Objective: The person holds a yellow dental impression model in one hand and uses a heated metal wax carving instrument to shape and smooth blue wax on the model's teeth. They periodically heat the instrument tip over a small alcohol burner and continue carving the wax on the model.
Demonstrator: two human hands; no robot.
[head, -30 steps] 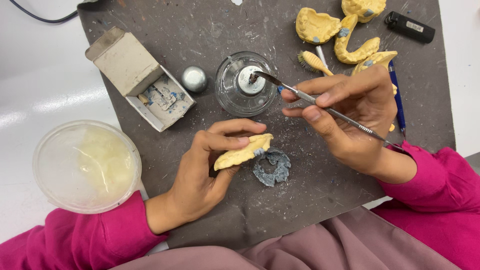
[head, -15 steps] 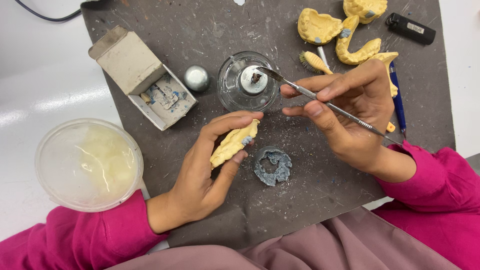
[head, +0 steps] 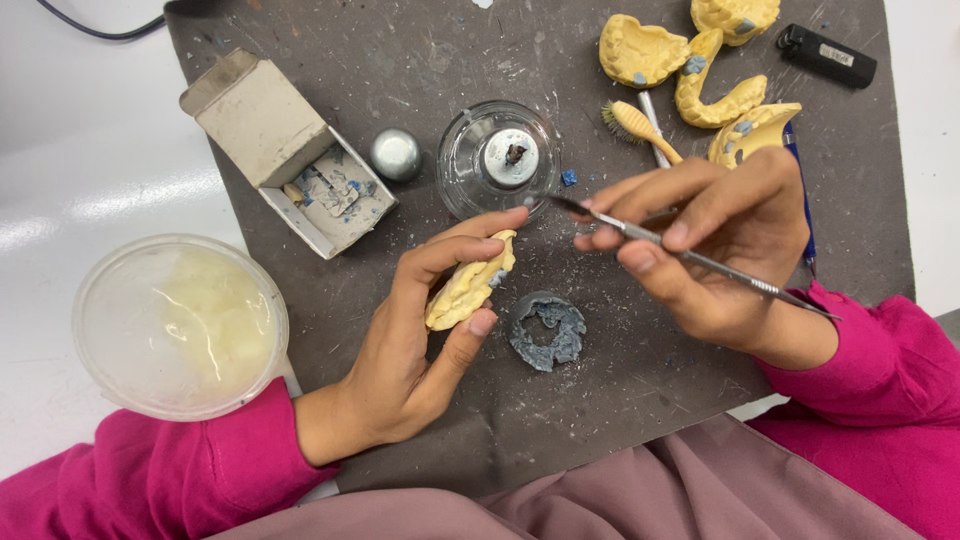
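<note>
My left hand [head: 420, 340] grips a yellow plaster dental cast [head: 470, 284], tilted on edge with a bit of grey-blue wax on its top. My right hand [head: 715, 240] pinches a thin metal carving tool [head: 690, 257]; its tip points left, just right of the cast and below the small glass burner [head: 499, 160]. A grey-blue wax ring [head: 548, 330] lies on the dark mat [head: 600, 400] under my hands.
An open cardboard box [head: 285, 150] with blue wax bits and a round metal cap [head: 395, 153] sit at the upper left. A lidded plastic tub [head: 180, 325] stands left. Several yellow casts [head: 690, 60], a small brush [head: 638, 125] and a black lighter [head: 826, 55] lie at the top right.
The tool tip has come away from the burner's wick down toward the cast. My left hand has tilted the cast upright and lifted it closer to the tool.
</note>
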